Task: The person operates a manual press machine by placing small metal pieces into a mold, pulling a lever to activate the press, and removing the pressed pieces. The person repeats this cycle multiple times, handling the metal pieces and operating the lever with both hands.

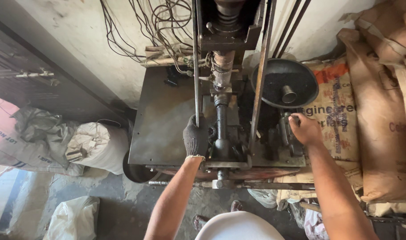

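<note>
I stand at a dark metal press machine (167,120) with a vertical screw shaft (220,120) at its middle. My left hand (195,135), in a dark knitted glove, is closed around the lower end of a thin upright metal rod (196,66) left of the shaft. My right hand (304,129) is bare and grips a dark metal part (285,129) on the machine's right side. Just above it sits a round black pan (274,84) filled with dark powder and holding a small metal cup (288,94).
Brown printed sacks (380,124) are stacked on the right. Grey and white bags (78,142) lie at the left by a dark metal door (29,75). Loose wires (141,26) hang on the wall behind. My sandalled feet (216,215) stand on the dirty floor.
</note>
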